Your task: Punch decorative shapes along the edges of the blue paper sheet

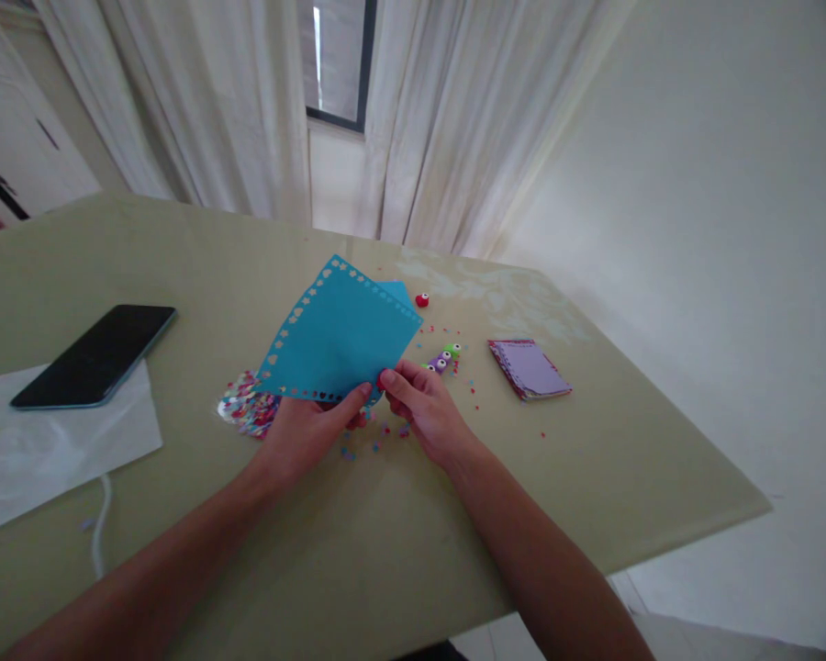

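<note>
A square of blue paper (337, 335) is held up over the table, with small shapes such as hearts and stars cut along its edges. My left hand (309, 431) grips its lower edge, thumb on the front. At the lower right corner my right hand (427, 404) is closed on a small red craft punch (384, 378), mostly covered by the fingers. Just beyond that hand lie a purple punch (439, 362) and a green punch (452, 350) with googly eyes. Another red punch (422, 300) stands farther back. Behind the held sheet, more blue paper (397, 291) shows.
Colourful paper confetti (248, 404) lies heaped left of my hands, and loose bits are scattered around. To the right is a stack of purple punched paper (531, 369). A phone (96, 358) rests on white paper (69, 450) at left, near a white cable (102, 528).
</note>
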Demonstrator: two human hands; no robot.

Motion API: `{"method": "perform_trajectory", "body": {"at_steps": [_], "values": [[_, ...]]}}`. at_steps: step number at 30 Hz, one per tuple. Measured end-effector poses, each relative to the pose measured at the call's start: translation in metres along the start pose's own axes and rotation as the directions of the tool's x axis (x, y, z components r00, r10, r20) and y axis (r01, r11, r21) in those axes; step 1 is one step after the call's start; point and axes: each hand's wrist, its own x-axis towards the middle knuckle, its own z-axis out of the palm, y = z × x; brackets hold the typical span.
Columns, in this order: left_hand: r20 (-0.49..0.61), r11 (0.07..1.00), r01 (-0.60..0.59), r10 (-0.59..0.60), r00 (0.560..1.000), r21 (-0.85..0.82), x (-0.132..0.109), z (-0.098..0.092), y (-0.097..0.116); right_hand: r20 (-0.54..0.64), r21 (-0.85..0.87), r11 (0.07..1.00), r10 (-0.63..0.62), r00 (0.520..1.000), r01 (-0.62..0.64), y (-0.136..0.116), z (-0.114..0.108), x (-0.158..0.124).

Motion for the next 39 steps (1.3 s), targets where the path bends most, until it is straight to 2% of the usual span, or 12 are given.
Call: {"method": "perform_trajectory", "body": {"at_steps": [9, 12, 14, 16, 17, 19, 22, 25, 29, 33, 36, 39], "values": [[-0.032, 0.998, -0.028, 0.030, 0.999, 0.055, 0.000, -0.004, -0.005, -0.021, 0.034, 0.999, 0.011, 1.000, -0.010, -0.001, 0.001, 0.001], [-0.083, 0.992, 0.018, -0.008, 0.997, 0.125, -0.001, -0.008, -0.002, -0.094, 0.003, 0.998, -0.067, 0.993, 0.067, -0.006, -0.004, 0.001], [-0.114, 0.986, 0.028, -0.008, 0.993, 0.167, -0.001, -0.010, -0.001, -0.148, -0.129, 0.980, -0.173, 0.974, 0.155, -0.009, -0.012, 0.001], [-0.129, 0.981, 0.028, -0.002, 0.992, 0.194, 0.000, -0.011, -0.002, -0.159, -0.372, 0.897, -0.314, 0.936, 0.238, -0.010, -0.020, 0.001], [-0.136, 0.979, 0.029, -0.001, 0.991, 0.201, 0.001, -0.012, -0.002, -0.134, -0.517, 0.814, -0.385, 0.913, 0.267, -0.010, -0.024, 0.001], [-0.162, 0.978, 0.045, -0.012, 0.987, 0.204, 0.004, -0.013, -0.003, -0.034, -0.765, 0.579, -0.473, 0.880, 0.282, -0.007, -0.029, 0.002], [-0.224, 0.974, 0.099, -0.052, 0.973, 0.204, 0.007, -0.016, -0.005, 0.100, -0.932, 0.277, -0.425, 0.900, 0.235, 0.000, -0.031, 0.004], [-0.295, 0.980, 0.124, -0.074, 0.953, 0.155, 0.009, -0.018, -0.007, 0.129, -0.978, 0.110, -0.342, 0.931, 0.176, 0.006, -0.030, 0.007], [-0.375, 0.988, 0.148, -0.119, 0.919, 0.048, 0.011, -0.019, -0.009, 0.057, -0.998, -0.017, -0.369, 0.928, 0.054, 0.008, -0.031, 0.009], [-0.394, 0.983, 0.184, -0.165, 0.904, 0.010, 0.012, -0.018, -0.008, -0.017, -0.999, -0.019, -0.429, 0.903, -0.028, 0.005, -0.028, 0.008], [-0.366, 0.985, 0.172, -0.156, 0.917, 0.010, 0.013, -0.016, -0.007, 0.071, -0.997, -0.035, -0.409, 0.910, 0.062, 0.002, -0.018, 0.012], [-0.318, 0.986, 0.154, -0.164, 0.934, -0.055, 0.013, -0.014, -0.008, 0.220, -0.975, -0.115, -0.339, 0.915, 0.192, 0.003, -0.006, 0.022]]}}
